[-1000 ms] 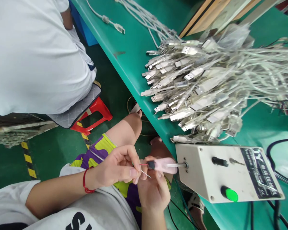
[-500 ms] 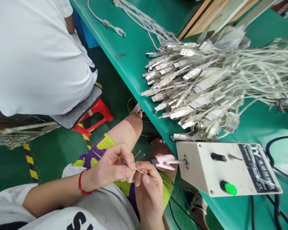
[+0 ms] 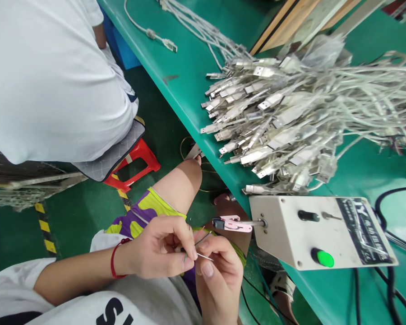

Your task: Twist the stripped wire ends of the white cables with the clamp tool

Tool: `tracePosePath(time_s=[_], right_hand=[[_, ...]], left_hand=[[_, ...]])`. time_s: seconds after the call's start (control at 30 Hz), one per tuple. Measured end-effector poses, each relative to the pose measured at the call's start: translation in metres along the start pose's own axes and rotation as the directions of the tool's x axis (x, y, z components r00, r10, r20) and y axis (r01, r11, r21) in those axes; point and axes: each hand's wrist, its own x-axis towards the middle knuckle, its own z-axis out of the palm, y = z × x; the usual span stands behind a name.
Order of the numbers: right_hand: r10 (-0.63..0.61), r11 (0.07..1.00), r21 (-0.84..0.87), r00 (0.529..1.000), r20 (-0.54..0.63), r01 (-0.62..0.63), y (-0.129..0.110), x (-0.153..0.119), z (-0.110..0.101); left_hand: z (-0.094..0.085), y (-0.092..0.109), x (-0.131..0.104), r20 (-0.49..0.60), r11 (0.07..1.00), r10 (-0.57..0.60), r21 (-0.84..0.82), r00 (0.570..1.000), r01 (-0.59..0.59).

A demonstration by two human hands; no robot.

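My left hand (image 3: 171, 247), with a red cord at the wrist, pinches the stripped end of a thin grey cable. Short red, dark and green wires fan out by its fingertips, and one pale wire (image 3: 205, 257) sticks out to the right. Around that pale wire's end, the thumb and fingers of my right hand (image 3: 219, 271) are curled closely. Just beyond my right hand, a pink clip (image 3: 235, 223) with a black tip sits on the metal shaft of a beige box (image 3: 307, 234), which has a lit green button.
A large pile of clear USB cables (image 3: 274, 117) covers much of the green table (image 3: 186, 76). A wooden piece (image 3: 291, 22) lies behind it. At left, a person in a white shirt (image 3: 54, 81) sits on a red stool (image 3: 138, 164). Black cords hang near the box.
Both my hands have shifted slightly right and down, with the wires still between them. More of the pale wire's end shows over my right fingers. The pink clip has turned on its shaft.
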Motion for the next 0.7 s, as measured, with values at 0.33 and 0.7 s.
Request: tracePosePath(time_s=[0.33,0.7], right_hand=[[0.025,0.999,0.028,0.991,-0.128,-0.021,-0.011,0.007,0.013],[0.074,0.996,-0.024,0.976,-0.206,-0.081,-0.008,0.006,0.01]], left_hand=[[-0.003,-0.005,-0.003,0.065,0.999,0.032,0.011,0.997,-0.033],[-0.005,-0.01,-0.003,0.082,0.977,0.024,-0.215,0.996,-0.006]])
